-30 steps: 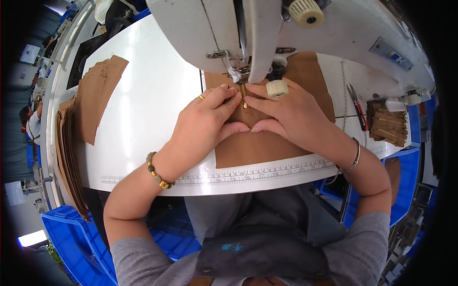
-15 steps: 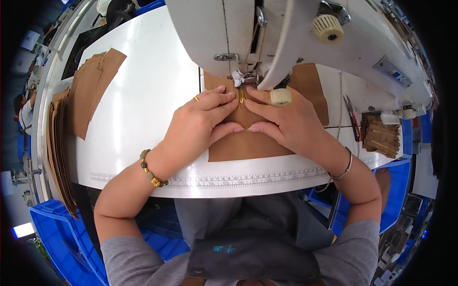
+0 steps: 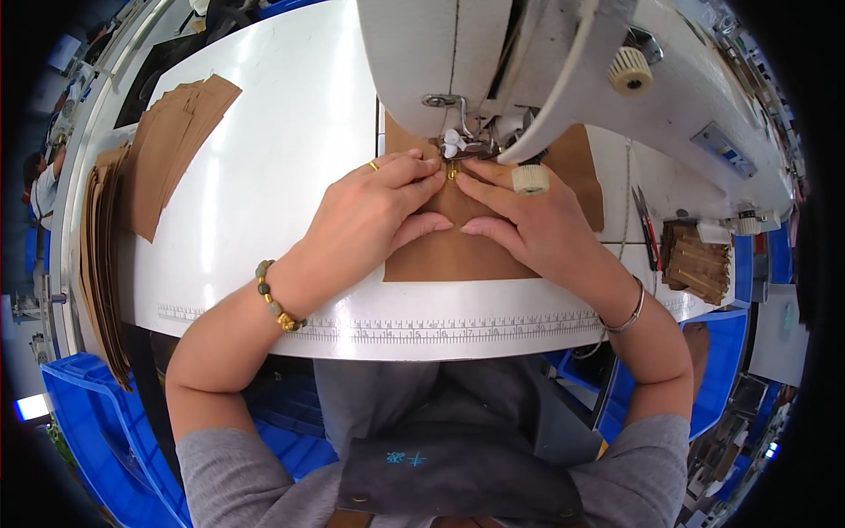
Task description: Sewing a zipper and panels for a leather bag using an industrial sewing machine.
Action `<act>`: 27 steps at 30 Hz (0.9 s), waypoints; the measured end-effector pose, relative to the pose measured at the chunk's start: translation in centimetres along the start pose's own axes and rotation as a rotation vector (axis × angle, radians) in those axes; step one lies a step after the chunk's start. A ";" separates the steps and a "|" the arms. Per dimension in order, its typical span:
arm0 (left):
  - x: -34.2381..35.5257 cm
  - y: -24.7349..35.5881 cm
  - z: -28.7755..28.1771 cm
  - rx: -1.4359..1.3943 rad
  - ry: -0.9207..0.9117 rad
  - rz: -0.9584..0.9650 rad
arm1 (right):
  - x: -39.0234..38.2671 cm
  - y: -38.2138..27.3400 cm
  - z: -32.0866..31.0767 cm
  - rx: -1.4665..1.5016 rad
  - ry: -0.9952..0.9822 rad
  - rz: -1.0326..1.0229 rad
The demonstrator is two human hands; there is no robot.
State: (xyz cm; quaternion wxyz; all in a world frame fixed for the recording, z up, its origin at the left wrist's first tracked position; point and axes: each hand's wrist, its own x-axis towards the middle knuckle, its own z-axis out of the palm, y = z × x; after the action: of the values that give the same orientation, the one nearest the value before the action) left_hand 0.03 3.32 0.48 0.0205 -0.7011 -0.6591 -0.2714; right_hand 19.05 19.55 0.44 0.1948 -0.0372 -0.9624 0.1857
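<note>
A brown fabric piece (image 3: pixel 458 261) lies under the head of a white sewing machine (image 3: pixel 422 62). At its middle, just on my side of the presser foot, a small gold-coloured zipper pull (image 3: pixel 452 173) shows. My left hand (image 3: pixel 365 207) rests on the fabric left of the pull, fingers stretched out and pressing down. To the right, my right hand (image 3: pixel 537 216) presses the fabric in the same way, partly behind a cream knob (image 3: pixel 530 180). The thumbs point at each other with a small gap. The needle tip cannot be made out.
Brown fabric pieces (image 3: pixel 180 123) are fanned at the table's left, and more pieces (image 3: pixel 104 255) hang over that edge. On the right lie red-and-black snips (image 3: pixel 648 231) and a stack of brown pieces with zippers (image 3: pixel 697 262). A ruler strip (image 3: pixel 440 330) follows the front edge; blue bins (image 3: pixel 97 405) stand below.
The fabric and both hands have slid a little away from me, bringing the zipper pull closer to the presser foot. The whole view has also shifted slightly.
</note>
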 end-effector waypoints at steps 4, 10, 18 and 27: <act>0.1 -0.2 -0.1 -0.014 -0.030 -0.013 | 0.1 0.0 0.0 -0.017 0.028 -0.023; 0.0 -0.4 0.0 0.009 -0.024 -0.017 | 0.2 0.0 0.0 -0.008 0.028 -0.040; -0.8 0.4 -0.3 -0.025 -0.017 -0.005 | 0.0 0.3 0.2 0.037 0.032 -0.004; -0.5 0.4 -0.8 0.037 -0.037 0.033 | 0.1 1.4 -1.4 0.987 0.040 0.359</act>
State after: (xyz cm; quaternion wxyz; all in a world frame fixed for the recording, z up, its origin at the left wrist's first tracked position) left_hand 0.16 2.46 1.14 0.0260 -0.7164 -0.6525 -0.2456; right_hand 19.46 21.37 1.16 0.1724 -0.1089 -0.7349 0.6468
